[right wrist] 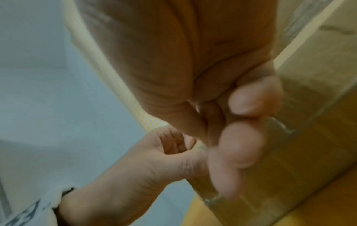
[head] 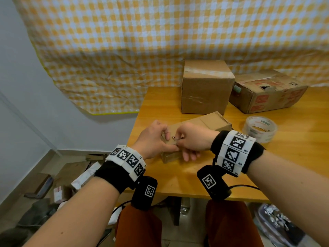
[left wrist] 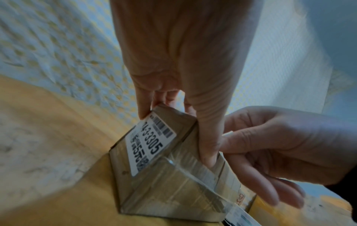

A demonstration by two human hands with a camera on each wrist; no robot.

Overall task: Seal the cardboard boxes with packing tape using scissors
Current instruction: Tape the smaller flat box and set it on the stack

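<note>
A small long cardboard box (head: 210, 122) lies on the wooden table (head: 284, 166) near its left edge. My left hand (head: 165, 139) grips the box's near end, thumb on one face and fingers over the top. In the left wrist view that end of the box (left wrist: 173, 183) carries a white printed label (left wrist: 152, 145) and clear tape. My right hand (head: 179, 139) pinches a small pale strip (left wrist: 228, 134) at the same end with thumb and forefinger; its other fingers hang down the side. What the strip is I cannot tell. No scissors show.
A roll of clear packing tape (head: 260, 129) lies right of the small box. Behind stand a taped cube-shaped box (head: 206, 86) and a worn printed box (head: 267, 93). A checked yellow cloth (head: 160, 41) hangs behind. Clutter covers the floor on the left (head: 62, 184).
</note>
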